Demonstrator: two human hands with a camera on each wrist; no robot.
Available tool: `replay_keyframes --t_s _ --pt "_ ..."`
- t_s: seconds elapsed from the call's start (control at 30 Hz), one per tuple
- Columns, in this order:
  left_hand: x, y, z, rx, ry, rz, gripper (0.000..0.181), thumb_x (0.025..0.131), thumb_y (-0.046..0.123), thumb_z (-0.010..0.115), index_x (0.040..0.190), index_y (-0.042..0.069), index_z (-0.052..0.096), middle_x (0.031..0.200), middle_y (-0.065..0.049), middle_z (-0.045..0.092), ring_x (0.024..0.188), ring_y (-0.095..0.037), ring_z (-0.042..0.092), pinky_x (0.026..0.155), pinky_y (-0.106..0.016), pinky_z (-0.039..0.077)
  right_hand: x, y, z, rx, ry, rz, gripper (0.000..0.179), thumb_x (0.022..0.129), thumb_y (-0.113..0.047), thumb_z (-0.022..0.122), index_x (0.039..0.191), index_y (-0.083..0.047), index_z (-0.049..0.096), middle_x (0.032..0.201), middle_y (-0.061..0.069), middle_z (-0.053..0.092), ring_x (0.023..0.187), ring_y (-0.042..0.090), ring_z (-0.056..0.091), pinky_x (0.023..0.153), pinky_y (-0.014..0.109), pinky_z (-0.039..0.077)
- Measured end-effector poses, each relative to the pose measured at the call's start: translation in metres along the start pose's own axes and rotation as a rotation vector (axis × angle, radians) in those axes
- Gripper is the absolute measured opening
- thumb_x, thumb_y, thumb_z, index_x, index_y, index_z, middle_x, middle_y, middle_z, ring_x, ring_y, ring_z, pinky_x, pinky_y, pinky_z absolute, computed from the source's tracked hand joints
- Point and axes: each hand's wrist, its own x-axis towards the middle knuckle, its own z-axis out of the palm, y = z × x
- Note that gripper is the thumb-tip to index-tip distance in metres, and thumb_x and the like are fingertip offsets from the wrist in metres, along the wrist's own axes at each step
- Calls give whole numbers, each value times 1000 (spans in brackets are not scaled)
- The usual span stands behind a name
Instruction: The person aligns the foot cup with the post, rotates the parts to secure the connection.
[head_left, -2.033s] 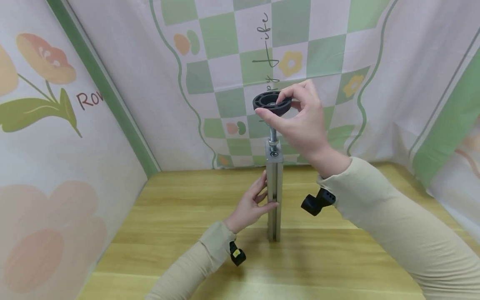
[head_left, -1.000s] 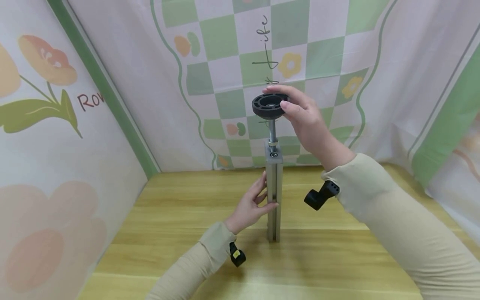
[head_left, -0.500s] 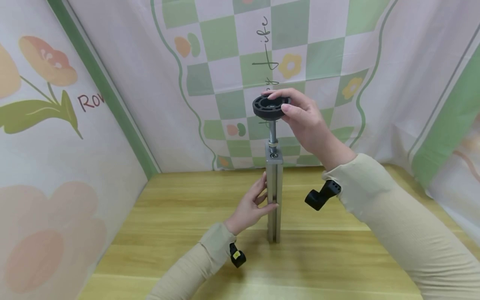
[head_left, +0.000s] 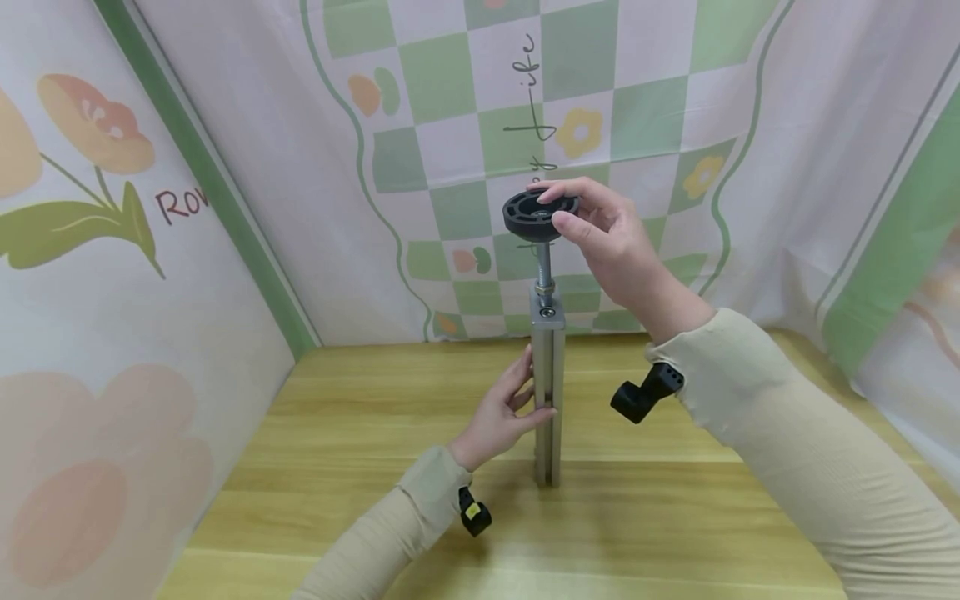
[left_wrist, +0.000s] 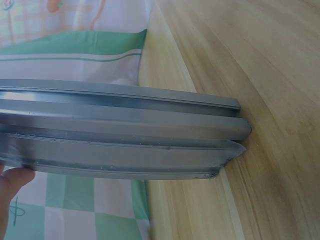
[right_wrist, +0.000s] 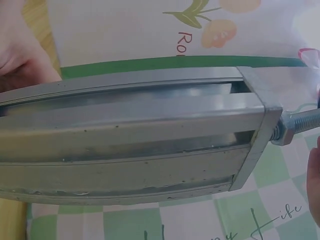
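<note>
An aluminium profile (head_left: pixel 549 400) with slotted sides stands upright on the wooden table. My left hand (head_left: pixel 498 417) grips it around the lower half, thumb across the front and fingers behind. Its bottom end meets the tabletop in the left wrist view. At its top, a grey end plate (head_left: pixel 548 313) carries a threaded rod (head_left: pixel 544 262) with a hex nut (right_wrist: pixel 286 129). Atop the rod sits a round black levelling foot (head_left: pixel 525 218), hollow side up. My right hand (head_left: pixel 611 242) holds the foot's right rim, thumb in front and fingers over the far edge.
The wooden table (head_left: pixel 360 467) runs back to a green-and-white checked curtain (head_left: pixel 450 208). A flower-printed cloth (head_left: pixel 112 317) hangs along the left side. A black wrist camera (head_left: pixel 645 393) juts below the right cuff, and another camera (head_left: pixel 474 512) below the left.
My right hand has shifted its hold from the front of the levelling foot to its right rim, and the thumb has lately slid slightly left. The left hand and the profile stay put.
</note>
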Motion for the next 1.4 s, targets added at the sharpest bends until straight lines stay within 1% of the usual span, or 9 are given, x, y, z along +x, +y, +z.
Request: replay_keyframes --t_s 0.23,0.4,0.53,0.7,0.83,0.93,1.03,1.23,1.4 --pt "0 2 0 -7 3 -4 86 84 -14 60 150 2 7 158 -15 11 137 -38 29 110 -36 35 -1 -6 5 -81 56 22 26 84 2 52 92 -18 66 123 10 58 113 21 54 91 21 49" --pt "0 3 0 -16 1 -9 86 84 -14 60 150 1 6 158 -15 10 138 -37 28 110 -35 35 -2 -7 6 -123 81 27 27 83 4 55 91 -19 65 122 6 59 110 21 56 89 19 50" --pt "0 2 0 -17 -4 -7 86 84 -14 60 150 2 6 158 -15 10 139 -37 28 110 -36 35 -3 -8 8 -136 98 31 27 82 7 56 91 -17 63 119 5 59 104 19 58 86 19 51" --pt "-1 1 0 -13 -1 -2 86 84 -13 60 150 2 7 158 -15 11 138 -37 28 109 -38 35 -3 -10 12 -198 121 19 26 81 9 59 90 -15 58 115 4 56 97 17 59 83 17 52" --pt "-1 1 0 -15 -3 -9 86 85 -13 60 151 4 7 158 -14 10 139 -37 28 110 -39 35 -3 -10 15 -278 162 -12 26 79 10 64 85 -15 57 108 1 52 97 17 56 87 17 48" --pt "-1 0 0 -18 -8 -20 87 85 -12 60 151 6 7 159 -12 9 140 -35 27 110 -38 35 -3 -9 16 -387 202 -28 23 77 6 69 82 -13 57 101 -1 48 95 16 54 87 17 47" --pt "-2 0 0 -15 -11 -23 87 85 -12 60 151 6 7 159 -12 10 140 -34 27 110 -36 34 -3 -10 19 -489 237 -42 22 75 2 74 82 -8 56 96 -3 44 94 14 50 83 16 47" --pt "-1 -1 0 -20 -13 -7 87 85 -12 60 151 6 7 159 -13 10 139 -35 28 110 -37 35 -3 -11 26 -627 306 -108 30 70 -2 81 82 3 54 89 -7 36 90 7 45 84 15 47" --pt "-1 -1 0 -19 -13 -8 87 85 -12 60 151 7 6 159 -12 10 139 -35 28 110 -36 35 -4 -9 29 -731 341 -173 35 67 -6 85 82 6 55 86 -14 34 89 1 42 85 17 47"
